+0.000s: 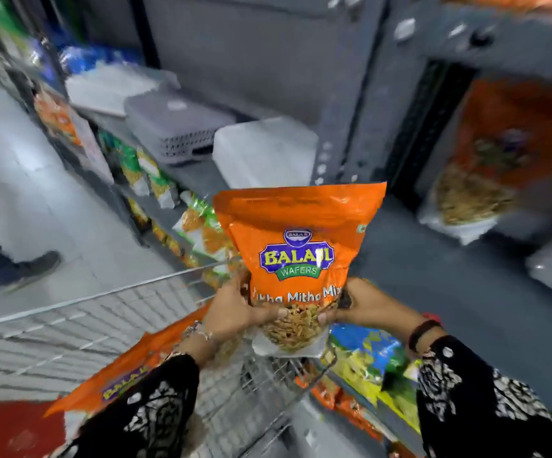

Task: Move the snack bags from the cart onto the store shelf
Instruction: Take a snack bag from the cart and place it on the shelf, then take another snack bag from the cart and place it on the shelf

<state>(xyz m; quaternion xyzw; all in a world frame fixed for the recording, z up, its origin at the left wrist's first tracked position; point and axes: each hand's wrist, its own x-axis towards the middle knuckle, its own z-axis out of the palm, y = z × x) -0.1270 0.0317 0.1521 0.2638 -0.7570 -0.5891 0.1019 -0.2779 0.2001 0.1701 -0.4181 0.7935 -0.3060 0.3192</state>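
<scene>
Now both hands hold one orange Balaji Wafers snack bag (297,259) upright, above the wire cart (136,328). The left hand (235,312) grips the lower left side of the bag, with the thumb on the front near the clear window and the other fingers hidden behind. The right hand (363,305) grips the lower right side in the same way, its thumb pressed on the front of the bag. Between the two thumbs the clear window shows the yellow mix. Below the left wrist another orange Balaji bag (129,368) lies in the cart. Under the right wrist a blue and yellow bag (367,361) lies on a lower shelf. Beyond the fingers, up and to the right, the grey store shelf (433,259) carries a blurred orange bag (505,150).
</scene>
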